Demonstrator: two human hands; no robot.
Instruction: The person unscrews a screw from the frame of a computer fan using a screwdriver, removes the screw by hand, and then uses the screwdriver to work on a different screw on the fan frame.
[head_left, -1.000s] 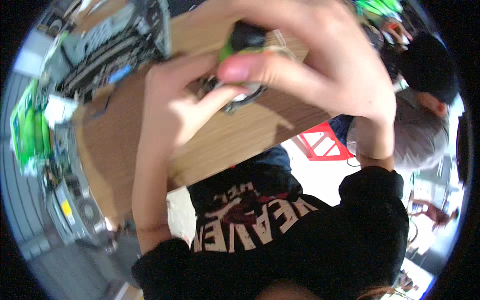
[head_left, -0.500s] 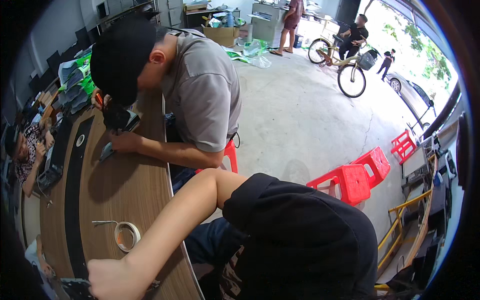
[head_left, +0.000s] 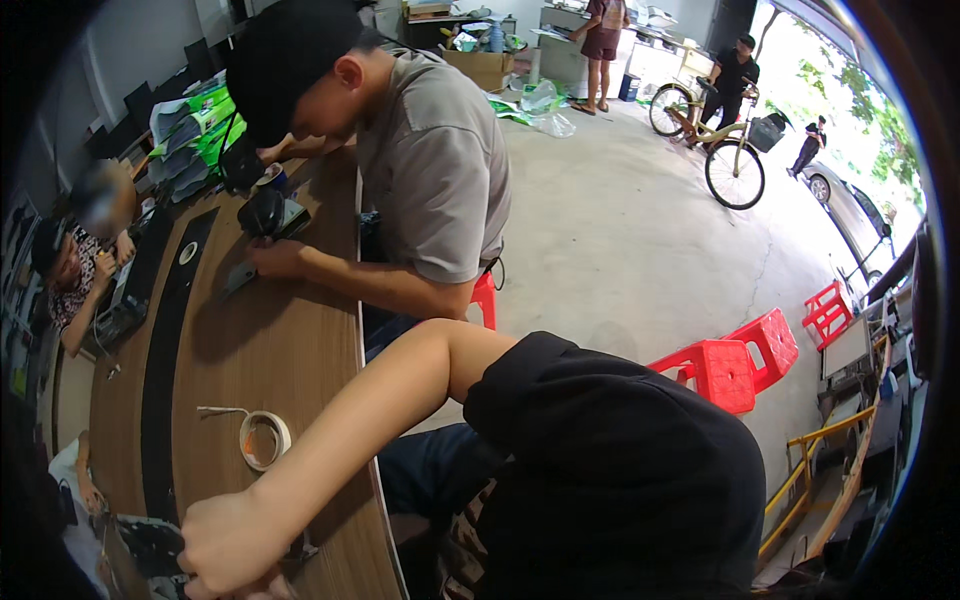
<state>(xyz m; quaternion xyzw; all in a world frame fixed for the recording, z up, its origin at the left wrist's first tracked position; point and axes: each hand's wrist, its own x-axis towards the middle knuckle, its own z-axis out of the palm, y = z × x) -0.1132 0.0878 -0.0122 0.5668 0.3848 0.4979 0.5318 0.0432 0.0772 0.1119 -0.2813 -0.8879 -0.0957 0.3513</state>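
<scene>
At the near left, dark flat piece point(head_left: 150, 545): lay just beside the knuckles, half lost at the dim rim; could not be made out in full.
Right hand point(head_left: 225, 540): was curled like a fist, back turned up; hid the fingertips, so could not tell the grip as tight or loose, nor name anything held.
Left hand point(head_left: 265, 585): probably showed only as a bit of skin below the fist, cut by the lower edge; could not tell this grip either.
Change of view: swung off to the right from a close look, a second ago, at both hands in mid-picture; since half a second ago, slid only slightly, and brought the skin below the fist into sight.
Meaning for the handwork: left the fingers at the rim, judged too poorly seen to follow closely.
Right forearm point(head_left: 345, 430): slanted over the near edge of the bench point(head_left: 215, 370) and screened the wood beneath.
Tape roll point(head_left: 284, 434): lay just beside the forearm, loose end pointing left; could not tell touching from apart.
Co-worker in a grey shirt point(head_left: 435, 170): bent over the far part, one hand at a thin grey plate point(head_left: 240, 275).
Green packages point(head_left: 195, 145): stood stacked far left.
Red stools point(head_left: 725, 375): stood on the floor to the right, well apart from the hands.
Bicycle point(head_left: 735, 172): stood far right, beside a person in black.
</scene>
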